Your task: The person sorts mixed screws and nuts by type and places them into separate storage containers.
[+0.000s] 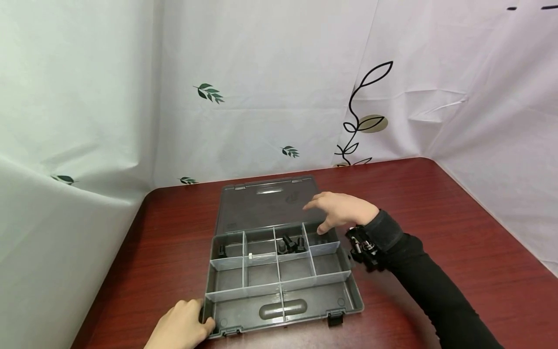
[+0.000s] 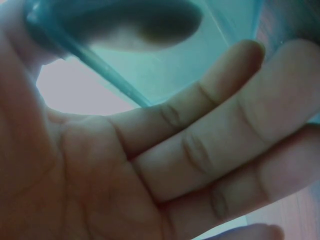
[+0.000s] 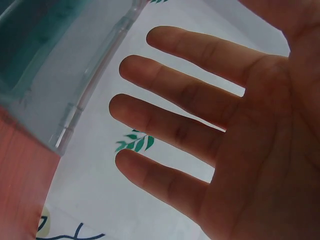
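A grey see-through plastic organizer box [image 1: 237, 312] lies with its lid folded back, split by clear dividers. My left hand [image 1: 180, 325] grips its front left corner, thumb over the wall on the inside and fingers along the outside. Above the back right compartment hovers my right hand [image 1: 342, 209], fingers spread and nothing held; its palm shows bare in the right wrist view. Several black bolts [image 1: 289, 244] lie in the compartment to its left. One small black piece [image 1: 223, 251] sits in the back left compartment. Contents under the right hand are too dark to tell.
The lid [image 1: 261, 206] lies flat behind the box on the reddish-brown table [image 1: 174, 252]. A black latch [image 1: 335, 318] juts from the box's front edge. White patterned cloth [image 1: 270, 87] hangs behind the table and along both sides.
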`<state>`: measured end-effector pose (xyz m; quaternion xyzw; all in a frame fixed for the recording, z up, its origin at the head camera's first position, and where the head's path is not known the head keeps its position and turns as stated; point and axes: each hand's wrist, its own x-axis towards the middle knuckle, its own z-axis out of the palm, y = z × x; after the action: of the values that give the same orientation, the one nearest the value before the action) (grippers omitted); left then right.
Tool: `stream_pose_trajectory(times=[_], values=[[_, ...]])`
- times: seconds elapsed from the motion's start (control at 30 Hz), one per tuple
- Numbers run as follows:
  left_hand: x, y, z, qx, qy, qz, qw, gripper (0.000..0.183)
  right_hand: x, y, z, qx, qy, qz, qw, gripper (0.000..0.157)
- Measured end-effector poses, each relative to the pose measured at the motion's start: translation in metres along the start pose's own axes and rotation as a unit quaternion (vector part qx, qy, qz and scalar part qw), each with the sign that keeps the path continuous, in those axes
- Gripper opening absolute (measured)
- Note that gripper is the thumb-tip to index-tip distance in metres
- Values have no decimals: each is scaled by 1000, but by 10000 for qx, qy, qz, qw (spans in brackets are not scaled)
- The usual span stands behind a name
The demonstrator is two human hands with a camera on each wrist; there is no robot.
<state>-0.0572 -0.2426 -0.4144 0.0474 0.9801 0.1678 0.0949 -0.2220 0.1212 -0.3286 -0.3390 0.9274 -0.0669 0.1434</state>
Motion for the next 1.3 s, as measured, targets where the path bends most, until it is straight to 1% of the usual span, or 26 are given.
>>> stream_pose_trajectory(times=[0.2, 0.47, 0.77, 0.93, 1.13, 1.3], values=[[0, 0, 0, 17, -17, -17, 10000, 21, -7, 10, 4, 72, 58, 29, 10000, 65], [1, 0, 1, 31, 43, 32, 10000, 21, -21, 27, 10, 287, 99, 247, 9992, 63], [0, 0, 1, -3, 28, 36, 10000, 20, -36, 46, 17, 347, 77, 436, 9984, 62], [0, 0, 2, -24, 16, 40, 10000, 19, -41, 52, 19, 291, -35, 539, 9981, 63], [-1, 0, 2, -56, 59, 49, 10000, 19, -44, 56, 21, 250, -195, 406, 9987, 59], [-1, 1, 1, -64, 82, 28, 9999, 19, -45, 57, 27, 393, -433, 450, 9973, 60]])
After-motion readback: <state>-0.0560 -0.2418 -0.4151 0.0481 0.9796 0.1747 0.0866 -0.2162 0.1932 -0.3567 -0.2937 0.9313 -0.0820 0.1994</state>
